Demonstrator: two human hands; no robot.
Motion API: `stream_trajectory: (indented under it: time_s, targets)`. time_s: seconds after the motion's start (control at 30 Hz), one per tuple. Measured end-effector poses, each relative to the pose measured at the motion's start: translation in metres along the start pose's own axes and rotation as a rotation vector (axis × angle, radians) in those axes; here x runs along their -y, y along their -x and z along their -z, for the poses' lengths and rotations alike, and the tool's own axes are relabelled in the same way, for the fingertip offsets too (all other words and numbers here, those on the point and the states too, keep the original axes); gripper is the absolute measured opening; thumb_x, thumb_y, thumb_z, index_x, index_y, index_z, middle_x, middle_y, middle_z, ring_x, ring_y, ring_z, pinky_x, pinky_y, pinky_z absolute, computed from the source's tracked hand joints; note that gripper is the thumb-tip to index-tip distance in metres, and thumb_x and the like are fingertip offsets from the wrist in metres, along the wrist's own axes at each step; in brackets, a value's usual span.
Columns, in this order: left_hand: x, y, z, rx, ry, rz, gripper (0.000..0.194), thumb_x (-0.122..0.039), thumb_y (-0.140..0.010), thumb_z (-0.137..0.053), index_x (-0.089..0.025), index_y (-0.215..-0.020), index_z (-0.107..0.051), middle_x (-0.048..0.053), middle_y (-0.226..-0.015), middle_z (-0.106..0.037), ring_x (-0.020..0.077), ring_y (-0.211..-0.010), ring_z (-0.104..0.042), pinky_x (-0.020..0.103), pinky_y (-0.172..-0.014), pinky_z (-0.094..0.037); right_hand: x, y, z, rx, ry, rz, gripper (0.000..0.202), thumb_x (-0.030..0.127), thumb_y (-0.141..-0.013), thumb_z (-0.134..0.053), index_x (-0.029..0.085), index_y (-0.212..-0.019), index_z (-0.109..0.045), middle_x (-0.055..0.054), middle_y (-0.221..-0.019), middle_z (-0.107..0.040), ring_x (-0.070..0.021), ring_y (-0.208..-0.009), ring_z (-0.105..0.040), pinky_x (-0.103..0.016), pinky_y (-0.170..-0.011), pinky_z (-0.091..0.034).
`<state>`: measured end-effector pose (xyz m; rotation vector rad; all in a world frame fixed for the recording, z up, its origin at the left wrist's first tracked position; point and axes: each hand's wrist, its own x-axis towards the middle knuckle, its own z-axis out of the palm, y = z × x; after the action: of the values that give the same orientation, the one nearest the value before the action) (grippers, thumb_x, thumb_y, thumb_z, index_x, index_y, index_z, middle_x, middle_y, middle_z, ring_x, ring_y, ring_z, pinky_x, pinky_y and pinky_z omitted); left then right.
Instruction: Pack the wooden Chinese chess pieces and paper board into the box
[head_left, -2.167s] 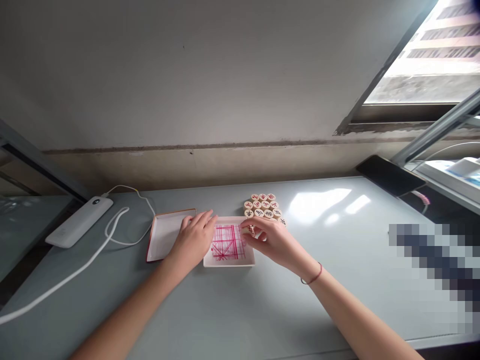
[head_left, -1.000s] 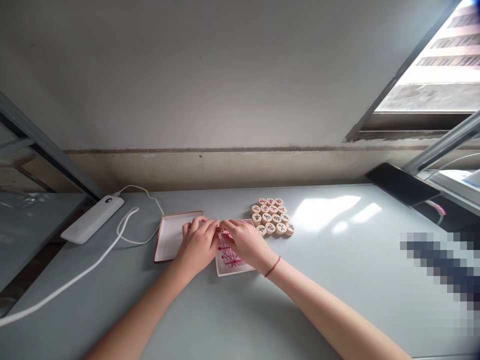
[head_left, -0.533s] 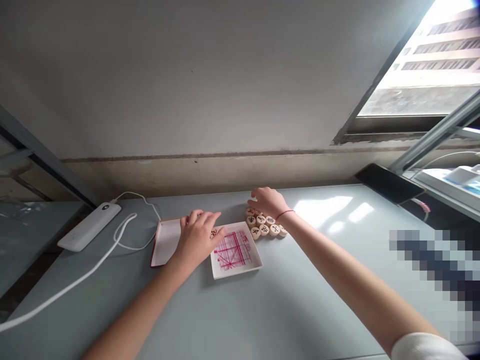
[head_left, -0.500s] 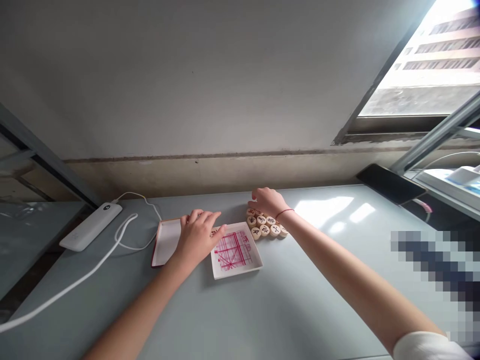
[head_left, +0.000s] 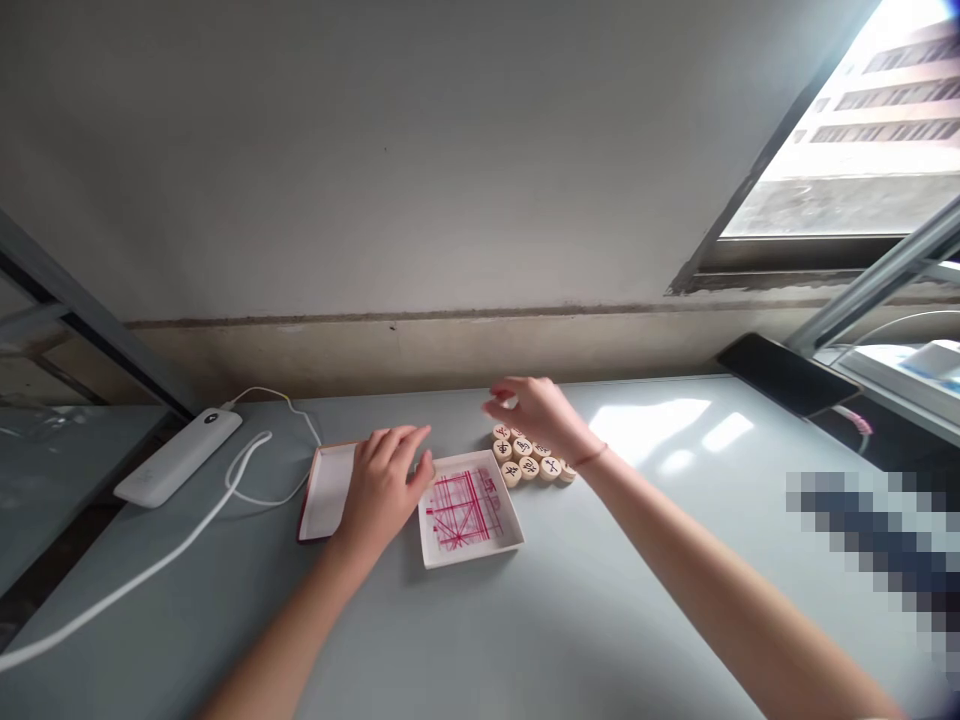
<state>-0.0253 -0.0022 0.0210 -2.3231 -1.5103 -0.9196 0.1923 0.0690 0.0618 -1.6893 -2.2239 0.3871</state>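
My right hand [head_left: 536,410] is raised just above a stack of round wooden xiangqi pieces [head_left: 523,447], thumb and forefinger curled into a pinch. A pale bit of what looks like a xiangqi piece shows between them, mostly hidden by the fingers. Left of the stack lies a shallow white square box [head_left: 472,561], its inside bottom printed with red lines. My left hand [head_left: 386,480] hovers at the box's left corner with fingers stretched out and thumb apart. Partly under that hand is a second shallow tray with a red edge [head_left: 328,490], its inside white.
At the left a white power bank [head_left: 180,458] lies with a white cable [head_left: 150,570] running from it across the grey table [head_left: 480,650]. A black phone-like slab [head_left: 787,373] leans at the back right by a metal frame [head_left: 870,275]. The wall stands close behind.
My right hand has lifted off the stacked pieces and shifted slightly left. My left hand has drawn back a little to the left, its fingers closer together. The view has shifted slightly.
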Motion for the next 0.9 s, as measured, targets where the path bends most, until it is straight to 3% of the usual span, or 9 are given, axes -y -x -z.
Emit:
stream_trajectory:
  time_s: [0.13,0.27,0.43,0.63,0.9]
  targets:
    - [-0.013,0.006,-0.002,0.060,0.156,-0.145,0.039,-0.029,-0.092,-0.051,-0.019,-0.129,-0.047,0.009,-0.113,-0.060,0.0208,-0.101,-0.060,0.034,-0.089,-0.049,0.020,0.044,-0.026,0.103,-0.573,0.108,0.023,0.039,-0.082,-0.059,0.021,-0.094,-0.065,-0.003,-0.092,-0.071,-0.0140,-0.071,-0.067,-0.022,-0.062,-0.050]
    - [-0.020,0.009,-0.004,0.150,0.297,-0.184,0.034,-0.023,-0.094,-0.046,-0.023,-0.128,-0.047,0.005,-0.109,-0.060,0.0165,-0.096,-0.063,0.027,-0.085,-0.053,0.023,0.063,-0.052,0.066,-0.829,0.108,0.020,0.038,-0.082,-0.060,0.019,-0.088,-0.062,-0.003,-0.082,-0.069,-0.0145,-0.073,-0.066,-0.022,-0.061,-0.052]
    - [-0.014,0.011,-0.012,0.201,0.353,-0.144,0.033,-0.022,-0.094,-0.047,-0.027,-0.127,-0.049,0.004,-0.105,-0.061,0.0170,-0.096,-0.063,0.030,-0.085,-0.054,0.012,0.064,-0.056,0.047,-0.884,0.099,0.020,0.038,-0.084,-0.059,0.019,-0.091,-0.061,-0.003,-0.085,-0.069,-0.0142,-0.076,-0.067,-0.024,-0.066,-0.055]
    - [-0.007,0.011,-0.017,0.187,0.318,-0.142,0.011,-0.021,-0.093,-0.050,-0.021,-0.096,-0.060,0.003,-0.101,-0.061,0.0159,-0.090,-0.063,0.031,-0.083,-0.052,0.005,0.064,-0.055,-0.066,-0.842,0.057,0.019,0.036,-0.084,-0.059,0.020,-0.094,-0.062,-0.003,-0.090,-0.067,-0.0134,-0.078,-0.066,-0.023,-0.065,-0.056]
    - [-0.003,0.003,-0.021,0.173,0.238,-0.189,0.014,-0.024,-0.093,-0.049,-0.020,-0.085,-0.059,0.003,-0.093,-0.063,0.0156,-0.085,-0.061,0.032,-0.082,-0.050,0.006,0.064,-0.060,-0.083,-0.772,0.111,0.015,0.032,-0.086,-0.057,0.021,-0.096,-0.061,-0.003,-0.090,-0.067,-0.0131,-0.076,-0.065,-0.024,-0.066,-0.057]
